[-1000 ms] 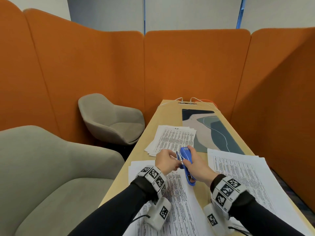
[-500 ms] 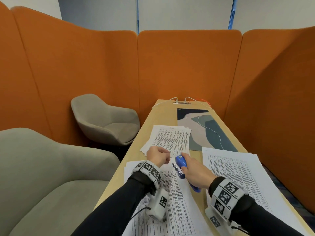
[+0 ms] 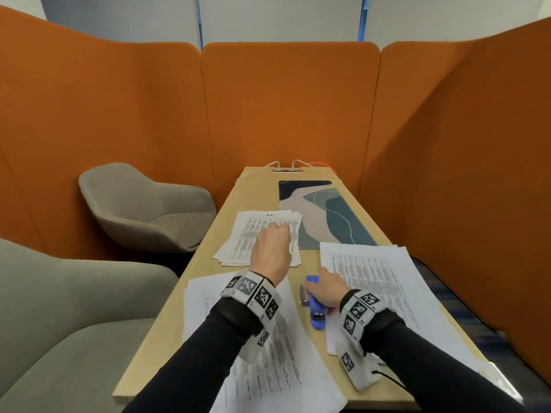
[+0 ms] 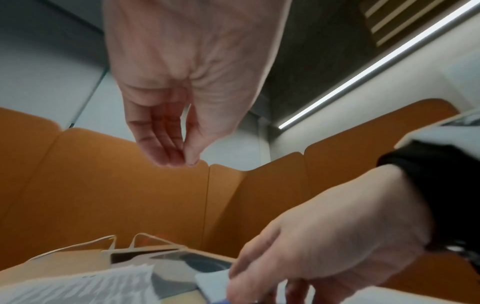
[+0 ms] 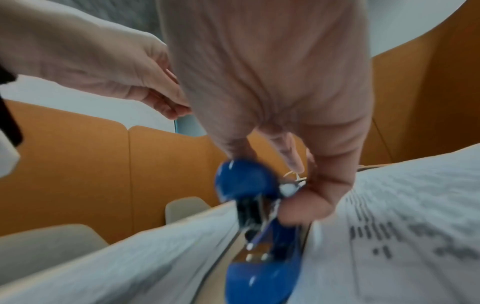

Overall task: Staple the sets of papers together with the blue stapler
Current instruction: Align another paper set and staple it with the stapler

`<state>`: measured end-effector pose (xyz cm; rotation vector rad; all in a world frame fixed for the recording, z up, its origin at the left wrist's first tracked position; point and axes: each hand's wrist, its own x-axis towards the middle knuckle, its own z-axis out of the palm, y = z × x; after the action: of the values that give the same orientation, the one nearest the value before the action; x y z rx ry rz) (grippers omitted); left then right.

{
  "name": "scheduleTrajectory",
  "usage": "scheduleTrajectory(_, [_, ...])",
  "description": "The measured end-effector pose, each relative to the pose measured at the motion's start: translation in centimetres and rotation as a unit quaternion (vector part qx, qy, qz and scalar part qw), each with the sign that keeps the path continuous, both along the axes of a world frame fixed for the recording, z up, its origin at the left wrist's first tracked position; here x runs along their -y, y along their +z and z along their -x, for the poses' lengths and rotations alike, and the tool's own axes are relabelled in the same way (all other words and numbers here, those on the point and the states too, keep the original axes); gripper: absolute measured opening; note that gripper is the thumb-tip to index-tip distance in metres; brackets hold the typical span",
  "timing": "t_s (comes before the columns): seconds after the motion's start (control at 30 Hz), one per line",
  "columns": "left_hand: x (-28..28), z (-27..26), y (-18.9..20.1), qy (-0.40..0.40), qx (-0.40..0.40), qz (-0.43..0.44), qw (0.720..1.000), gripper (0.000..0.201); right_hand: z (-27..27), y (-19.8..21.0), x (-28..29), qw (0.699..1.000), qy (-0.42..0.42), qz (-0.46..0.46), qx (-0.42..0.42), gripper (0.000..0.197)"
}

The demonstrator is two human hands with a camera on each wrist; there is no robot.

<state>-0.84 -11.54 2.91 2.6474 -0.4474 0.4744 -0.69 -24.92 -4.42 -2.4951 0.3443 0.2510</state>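
The blue stapler (image 3: 316,312) lies on the table between two spreads of printed paper. Its top is hinged up off the base, and a silver metal part (image 3: 303,295) sticks out on its left. In the right wrist view my right hand (image 5: 270,174) grips the stapler (image 5: 259,267) at its raised head. My right hand (image 3: 320,283) sits low by the right paper stack (image 3: 381,278). My left hand (image 3: 277,234) hovers over the far paper stack (image 3: 247,242), thumb pinched to fingertips (image 4: 179,160), nothing visible between them. More sheets (image 3: 268,359) lie under my left forearm.
The narrow wooden table (image 3: 205,263) has a patterned desk mat (image 3: 331,216) and white cables (image 3: 287,168) at its far end. Two grey armchairs (image 3: 143,210) (image 3: 74,308) stand on the left. Orange partition walls (image 3: 292,108) close in the booth.
My left hand has left the stapler's front and moved forward over the far stack. My right hand has brought the stapler down and back toward me onto the table.
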Motion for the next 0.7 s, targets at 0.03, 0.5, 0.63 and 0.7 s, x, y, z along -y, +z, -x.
scheduleTrajectory(0.03, [0.8,0.4,0.2,-0.009,0.009,0.022,1.0,0.022,0.6,0.5,0.8,1.0,-0.006,-0.023,0.016,0.054])
scheduleTrajectory(0.5, [23.9,17.3,-4.2,-0.341,-0.088,0.357,0.865,0.007,23.7,9.8,22.5,0.94,-0.169,-0.061,0.29,0.037])
scheduleTrajectory(0.63, [30.1,22.9,-10.0,-0.433,-0.21,0.278,0.831,0.007,28.2,10.0,26.3,0.921,-0.22,-0.077,0.311,0.035])
scheduleTrajectory(0.7, [32.2,24.1,-14.5,-0.422,-0.261,0.223,0.839,0.008,29.7,9.7,27.6,0.918,-0.235,-0.078,0.309,0.034])
